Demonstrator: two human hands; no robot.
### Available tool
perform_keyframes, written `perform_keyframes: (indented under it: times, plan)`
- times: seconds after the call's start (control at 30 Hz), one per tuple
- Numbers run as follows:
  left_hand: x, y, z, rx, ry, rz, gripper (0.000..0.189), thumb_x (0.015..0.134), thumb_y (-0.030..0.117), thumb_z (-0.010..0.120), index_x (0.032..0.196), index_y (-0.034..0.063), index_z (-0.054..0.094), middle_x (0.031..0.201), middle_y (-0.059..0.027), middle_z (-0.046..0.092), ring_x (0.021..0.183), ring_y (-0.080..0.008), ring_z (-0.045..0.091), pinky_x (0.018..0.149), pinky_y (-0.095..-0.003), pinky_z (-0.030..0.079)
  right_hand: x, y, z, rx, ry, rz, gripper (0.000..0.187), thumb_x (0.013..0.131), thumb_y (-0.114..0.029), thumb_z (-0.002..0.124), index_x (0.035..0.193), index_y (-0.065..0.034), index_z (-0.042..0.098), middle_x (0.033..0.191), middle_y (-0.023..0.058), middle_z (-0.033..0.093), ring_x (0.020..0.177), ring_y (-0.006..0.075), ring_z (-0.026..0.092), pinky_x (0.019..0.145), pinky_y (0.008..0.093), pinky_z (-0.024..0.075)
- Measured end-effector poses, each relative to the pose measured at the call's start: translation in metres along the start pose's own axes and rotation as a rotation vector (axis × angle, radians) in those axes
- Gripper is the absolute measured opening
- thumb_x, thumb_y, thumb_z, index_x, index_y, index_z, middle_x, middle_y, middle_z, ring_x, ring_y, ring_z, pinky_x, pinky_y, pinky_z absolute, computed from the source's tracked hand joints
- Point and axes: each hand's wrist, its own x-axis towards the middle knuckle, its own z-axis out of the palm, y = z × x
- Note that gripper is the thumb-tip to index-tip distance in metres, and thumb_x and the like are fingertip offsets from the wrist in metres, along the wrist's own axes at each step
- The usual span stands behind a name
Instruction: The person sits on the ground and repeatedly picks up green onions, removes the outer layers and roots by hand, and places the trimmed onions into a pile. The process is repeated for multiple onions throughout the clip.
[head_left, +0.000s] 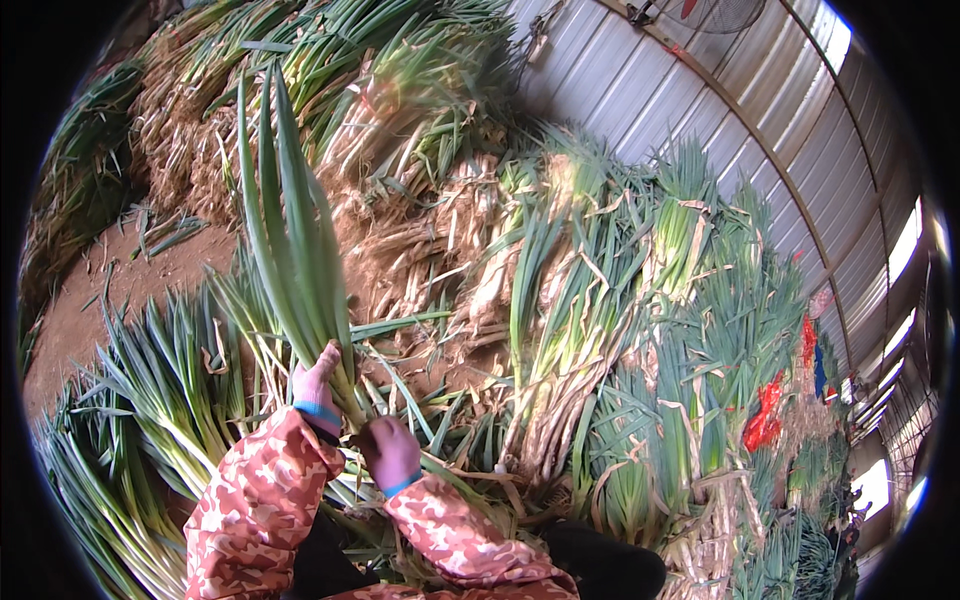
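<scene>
Upright before me stands a large green onion (300, 247), its broad green leaves fanned upward. My left hand (318, 381), in a pinkish glove with a blue cuff, is closed around the lower leaves, thumb up. Lower down, my right hand (391, 450), gloved the same way, has its fingers curled at the pale base of the stalk; the fingertips and the root end are hidden. Loose leaves and trimmings (450, 442) lie just beyond my right hand. Left of my arms rest cleaner green onions (176, 375) with white stalks.
Untrimmed green onions with dry, soil-covered stalks (555, 405) lie to the right. Larger heaps (420, 97) rise at the back. Bare soil (157, 259) shows at left. A corrugated metal wall (637, 82) curves behind, with a fan (712, 11) above. Red plastic (765, 416) lies on the right heap.
</scene>
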Motion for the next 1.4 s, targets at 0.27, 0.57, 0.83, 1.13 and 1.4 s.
perform_keyframes:
  times: [0.27,0.57,0.83,1.13,1.4]
  plan:
    - [0.003,-0.010,0.001,-0.007,0.114,0.015,0.026,0.084,0.015,0.068,0.105,0.0028,0.062,0.090,-0.0037,0.064,0.075,-0.0148,0.060,0.066,-0.0289,0.050,0.012,0.010,-0.007,0.222,-0.017,0.197,0.023,0.069,-0.006,0.076,0.087,-0.0011,0.063,0.076,0.0120,0.064,0.066,0.0248,0.063,0.062,0.0326,0.0494]
    - [-0.005,0.010,0.005,-0.039,0.152,-0.077,0.022,0.088,0.022,0.063,0.101,0.0045,0.064,0.084,-0.0020,0.065,0.071,-0.0161,0.061,0.062,-0.0301,0.053,-0.002,0.003,-0.011,0.205,0.003,0.110,0.019,0.075,-0.007,0.070,0.088,-0.0017,0.057,0.082,0.0133,0.058,0.073,0.0316,0.058,0.065,0.0358,0.0474]
    - [-0.035,0.006,0.036,-0.200,-0.389,-0.328,0.016,0.085,0.011,0.061,0.095,0.0036,0.050,0.082,-0.0072,0.054,0.076,-0.0227,0.055,0.069,-0.0409,0.049,0.014,0.005,-0.029,0.104,0.189,0.093,0.019,0.080,-0.008,0.068,0.091,0.0003,0.055,0.080,0.0113,0.058,0.071,0.0227,0.058,0.067,0.0307,0.0468]
    - [-0.015,-0.004,0.020,-0.101,-0.081,-0.204,0.009,0.089,0.013,0.057,0.090,0.0054,0.052,0.070,-0.0046,0.051,0.057,-0.0192,0.051,0.050,-0.0376,0.047,0.007,-0.010,-0.037,0.232,0.142,0.019,0.021,0.075,-0.003,0.070,0.088,0.0012,0.054,0.087,0.0131,0.061,0.077,0.0294,0.061,0.072,0.0304,0.0482]
    - [0.020,0.017,-0.006,0.021,0.246,-0.128,0.017,0.089,0.023,0.063,0.084,0.0083,0.055,0.063,-0.0029,0.051,0.048,-0.0170,0.048,0.044,-0.0289,0.043,-0.002,-0.031,-0.069,0.730,-0.355,0.019,0.019,0.090,-0.018,0.061,0.093,-0.0014,0.053,0.076,0.0019,0.052,0.063,0.0082,0.050,0.056,0.0229,0.0428]
